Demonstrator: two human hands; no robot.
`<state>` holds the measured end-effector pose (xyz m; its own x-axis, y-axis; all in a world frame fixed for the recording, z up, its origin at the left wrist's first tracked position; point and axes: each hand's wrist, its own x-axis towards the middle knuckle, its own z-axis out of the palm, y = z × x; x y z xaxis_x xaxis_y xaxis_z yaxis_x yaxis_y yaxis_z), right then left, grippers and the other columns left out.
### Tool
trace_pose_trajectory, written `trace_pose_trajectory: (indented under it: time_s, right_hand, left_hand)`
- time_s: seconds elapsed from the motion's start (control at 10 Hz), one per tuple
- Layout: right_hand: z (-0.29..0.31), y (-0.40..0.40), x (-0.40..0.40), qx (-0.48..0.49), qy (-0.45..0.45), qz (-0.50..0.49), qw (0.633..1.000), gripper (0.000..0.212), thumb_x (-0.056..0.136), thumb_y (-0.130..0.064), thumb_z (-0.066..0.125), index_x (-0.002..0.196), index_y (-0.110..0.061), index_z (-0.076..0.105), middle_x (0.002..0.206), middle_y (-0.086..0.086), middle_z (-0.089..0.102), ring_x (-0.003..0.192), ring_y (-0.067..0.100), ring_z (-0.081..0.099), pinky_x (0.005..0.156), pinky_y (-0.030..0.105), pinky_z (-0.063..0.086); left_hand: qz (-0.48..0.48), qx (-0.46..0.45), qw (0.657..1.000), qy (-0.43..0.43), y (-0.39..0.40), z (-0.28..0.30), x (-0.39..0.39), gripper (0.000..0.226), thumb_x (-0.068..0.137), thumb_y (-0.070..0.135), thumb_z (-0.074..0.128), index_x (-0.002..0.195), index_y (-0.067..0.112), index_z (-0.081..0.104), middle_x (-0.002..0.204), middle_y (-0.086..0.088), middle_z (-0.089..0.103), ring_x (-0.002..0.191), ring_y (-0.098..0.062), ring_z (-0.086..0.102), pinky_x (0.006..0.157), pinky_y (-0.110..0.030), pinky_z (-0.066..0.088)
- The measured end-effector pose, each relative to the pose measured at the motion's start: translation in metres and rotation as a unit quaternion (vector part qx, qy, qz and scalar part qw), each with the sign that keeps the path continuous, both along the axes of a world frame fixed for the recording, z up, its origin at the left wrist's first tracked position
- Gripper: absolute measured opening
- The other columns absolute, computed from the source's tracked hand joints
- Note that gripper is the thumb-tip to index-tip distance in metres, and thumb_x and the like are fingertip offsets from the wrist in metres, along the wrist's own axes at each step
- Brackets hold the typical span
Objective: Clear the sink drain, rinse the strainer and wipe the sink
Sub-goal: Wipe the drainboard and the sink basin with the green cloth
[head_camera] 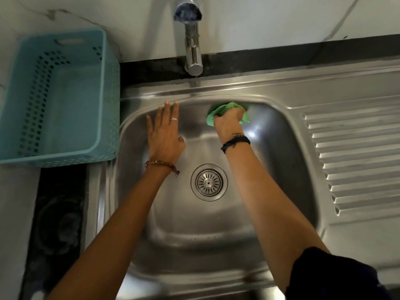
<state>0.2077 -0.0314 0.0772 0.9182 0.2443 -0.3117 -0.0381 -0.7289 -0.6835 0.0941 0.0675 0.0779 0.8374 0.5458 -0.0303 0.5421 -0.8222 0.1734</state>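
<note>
Head view looks down into a steel sink [287, 148]; the right hand [228, 121] is clenched around a green cloth [225, 109], pressing it against the far wall of the basin just under the rim; the left hand [165, 135] lies released, fingers straight and flat on the far-left slope of the basin, a ring on one finger; the strainer [209, 182] sits seated in the drain at the basin's centre, between the two forearms; a tap [192, 53] stands at the back edge above the cloth; a ribbed draining board [355, 156] runs to the right; a blue perforated basket [58, 96] stands on the worktop [13, 202] left of the sink.
</note>
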Motion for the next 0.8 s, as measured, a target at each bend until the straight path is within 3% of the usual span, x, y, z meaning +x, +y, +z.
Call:
trace_pose_trajectory:
  time_s: [0.1,0.2,0.3,0.4,0.5,0.6,0.7,0.8]
  right_hand:
    - [0.019,-0.007,0.007,0.085,0.110,-0.046,0.989,0.030,0.089,-0.012,0.058,0.118,-0.006,0.051,0.129,0.016,0.052,0.116,0.031,0.052,0.081,0.025,0.043]
    - [0.018,-0.032,0.029,0.114,0.157,-0.066,0.979,0.043,0.081,-0.012,0.071,0.118,0.006,0.057,0.119,0.009,0.061,0.104,0.018,0.058,0.056,0.003,0.039]
    - [0.009,-0.067,0.037,0.061,0.102,-0.084,0.989,0.053,0.080,-0.022,0.073,0.121,0.006,0.056,0.125,0.012,0.061,0.108,0.017,0.058,0.070,0.006,0.041]
    - [-0.009,-0.091,0.024,0.011,0.050,-0.065,0.997,0.044,0.088,-0.031,0.062,0.116,0.001,0.055,0.112,0.011,0.062,0.102,0.025,0.059,0.078,0.026,0.045]
    - [-0.022,-0.077,0.005,0.053,0.053,-0.032,0.997,0.027,0.095,-0.011,0.033,0.072,-0.012,0.046,0.056,0.002,0.051,0.055,0.018,0.045,0.056,0.031,0.040]
    - [-0.022,-0.068,-0.015,-0.080,-0.151,0.225,0.959,0.021,0.098,-0.009,0.036,0.109,-0.014,0.053,0.094,0.004,0.063,0.076,0.007,0.059,0.067,0.024,0.047]
    - [-0.035,-0.067,-0.003,-0.215,-0.384,0.476,0.761,0.053,0.088,-0.012,0.052,0.137,0.002,0.040,0.145,0.027,0.036,0.133,0.036,0.040,0.109,0.042,0.033]
    - [-0.025,-0.060,0.034,-0.363,-0.525,0.548,0.541,0.049,0.082,-0.025,0.053,0.129,-0.010,0.055,0.142,0.012,0.047,0.133,0.026,0.043,0.109,0.041,0.033]
  left_hand:
    - [-0.004,0.025,1.000,0.006,-0.001,-0.003,0.000,0.086,0.082,0.014,0.058,0.148,0.022,0.003,0.157,-0.011,0.007,0.145,-0.028,0.007,0.116,-0.049,0.005]
    - [-0.002,0.034,0.999,0.002,-0.003,-0.004,0.000,0.087,0.081,0.012,0.058,0.148,0.023,0.004,0.156,-0.012,0.008,0.144,-0.029,0.009,0.116,-0.050,0.006]
    - [-0.004,0.026,1.000,0.004,-0.002,-0.001,-0.001,0.087,0.082,0.013,0.059,0.148,0.024,0.004,0.156,-0.012,0.009,0.144,-0.029,0.009,0.116,-0.051,0.007]
    - [-0.008,0.019,1.000,0.006,-0.001,0.003,-0.001,0.089,0.080,0.018,0.062,0.148,0.024,0.004,0.156,-0.012,0.011,0.144,-0.029,0.011,0.115,-0.051,0.009]
    - [-0.009,0.000,1.000,-0.001,-0.002,0.006,-0.001,0.090,0.080,0.021,0.063,0.148,0.025,0.004,0.156,-0.011,0.012,0.144,-0.028,0.011,0.115,-0.051,0.008]
    - [-0.011,-0.016,1.000,-0.002,0.000,0.009,-0.001,0.090,0.080,0.022,0.062,0.148,0.025,0.003,0.156,-0.012,0.012,0.144,-0.028,0.010,0.116,-0.051,0.007]
    - [-0.012,-0.023,1.000,0.011,0.001,0.011,-0.001,0.090,0.081,0.023,0.061,0.148,0.024,0.002,0.156,-0.012,0.009,0.144,-0.028,0.008,0.115,-0.051,0.006]
    - [-0.012,-0.023,1.000,0.014,0.001,0.010,-0.001,0.089,0.081,0.019,0.060,0.148,0.021,0.001,0.156,-0.012,0.008,0.144,-0.028,0.007,0.116,-0.050,0.004]
